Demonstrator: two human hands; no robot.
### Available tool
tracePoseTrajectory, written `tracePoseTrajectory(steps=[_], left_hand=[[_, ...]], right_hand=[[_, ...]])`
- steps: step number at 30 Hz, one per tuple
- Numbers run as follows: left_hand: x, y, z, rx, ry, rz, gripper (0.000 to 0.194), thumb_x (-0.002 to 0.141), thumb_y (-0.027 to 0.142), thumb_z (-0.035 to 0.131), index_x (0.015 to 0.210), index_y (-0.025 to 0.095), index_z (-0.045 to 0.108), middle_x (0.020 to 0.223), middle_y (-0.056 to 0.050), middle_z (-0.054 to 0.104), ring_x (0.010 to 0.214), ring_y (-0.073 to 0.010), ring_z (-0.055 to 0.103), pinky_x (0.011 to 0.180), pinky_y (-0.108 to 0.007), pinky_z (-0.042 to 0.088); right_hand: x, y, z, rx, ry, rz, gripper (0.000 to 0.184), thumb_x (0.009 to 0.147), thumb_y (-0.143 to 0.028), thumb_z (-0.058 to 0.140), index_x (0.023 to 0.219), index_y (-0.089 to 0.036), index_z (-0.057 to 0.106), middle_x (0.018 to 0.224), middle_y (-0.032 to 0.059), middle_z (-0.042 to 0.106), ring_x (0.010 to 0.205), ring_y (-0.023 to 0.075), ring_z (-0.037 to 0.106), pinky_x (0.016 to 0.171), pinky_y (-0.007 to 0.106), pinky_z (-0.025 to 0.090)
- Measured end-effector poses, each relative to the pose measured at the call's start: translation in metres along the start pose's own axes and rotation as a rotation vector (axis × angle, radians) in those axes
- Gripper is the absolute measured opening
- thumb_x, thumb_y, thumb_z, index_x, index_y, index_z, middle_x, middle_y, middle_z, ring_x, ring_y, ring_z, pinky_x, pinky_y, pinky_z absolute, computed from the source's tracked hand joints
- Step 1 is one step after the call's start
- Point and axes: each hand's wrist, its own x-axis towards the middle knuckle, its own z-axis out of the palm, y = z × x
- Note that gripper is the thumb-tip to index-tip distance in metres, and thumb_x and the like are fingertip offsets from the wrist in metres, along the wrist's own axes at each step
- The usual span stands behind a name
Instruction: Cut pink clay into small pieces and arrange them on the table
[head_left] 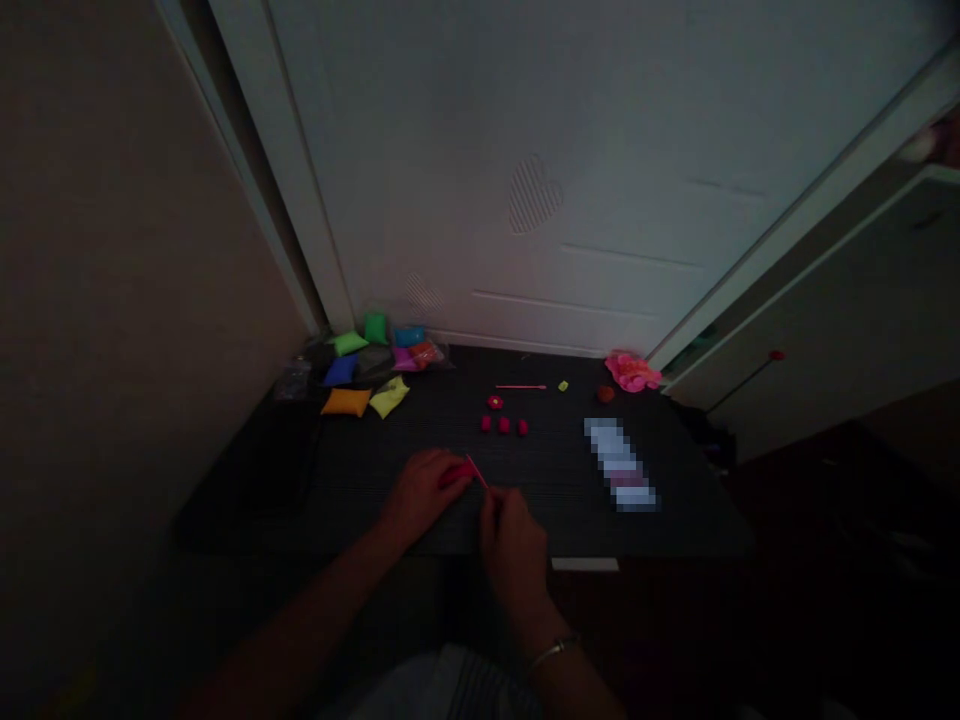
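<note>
My left hand (421, 492) rests near the front of the dark table, its fingers closed on a red roll of modelling clay (455, 472). In my right hand (513, 540) is a thin pink modelling tool (478, 472), whose blade lies across the right end of the clay roll. Just beyond my hands sit three small red clay pieces (504, 426) in a row. Behind them lies a red clay piece with a pale centre (495, 402). Farther back is another slim pink tool (520, 387), with a small yellow piece (563, 386) to its right.
Several coloured clay packets (346, 402) cover the back left of the table (420, 420). A pink flower-like object (634, 371) and a brownish ball (605, 394) are at the back right. A pixelated bright rectangle (621, 465) lies at right. A white panel (465, 180) stands behind.
</note>
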Motion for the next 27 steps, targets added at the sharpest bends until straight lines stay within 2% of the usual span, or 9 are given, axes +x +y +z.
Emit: tracePoseTrajectory(steps=[7, 22, 27], left_hand=[[-0.0008, -0.0026, 0.0030, 0.008, 0.004, 0.017, 0.019, 0.078, 0.033, 0.053, 0.090, 0.022, 0.062, 0.090, -0.004, 0.063, 0.087, -0.0174, 0.057, 0.078, -0.031, 0.045], [-0.0019, -0.0024, 0.0045, 0.049, 0.000, 0.014, 0.019, 0.078, 0.033, 0.054, 0.092, 0.021, 0.061, 0.090, -0.004, 0.063, 0.087, -0.0180, 0.057, 0.079, -0.031, 0.044], [-0.0018, -0.0004, 0.0032, 0.056, -0.014, 0.026, 0.019, 0.080, 0.033, 0.052, 0.091, 0.020, 0.061, 0.089, -0.004, 0.063, 0.085, -0.0173, 0.057, 0.077, -0.030, 0.044]], right_hand=[[0.0015, -0.0038, 0.0030, -0.141, -0.061, -0.024, 0.020, 0.089, -0.023, 0.032, 0.079, -0.019, 0.049, 0.076, 0.0060, 0.065, 0.062, 0.0158, 0.063, 0.048, 0.023, 0.038], [0.0012, -0.0049, 0.0061, -0.203, -0.072, -0.055, 0.019, 0.089, -0.020, 0.031, 0.079, -0.018, 0.048, 0.071, 0.0050, 0.066, 0.056, 0.0142, 0.062, 0.044, 0.021, 0.035], [0.0011, -0.0053, 0.0061, -0.255, -0.033, -0.078, 0.015, 0.088, -0.019, 0.036, 0.078, -0.017, 0.047, 0.064, 0.0024, 0.064, 0.052, 0.0115, 0.061, 0.042, 0.019, 0.032]])
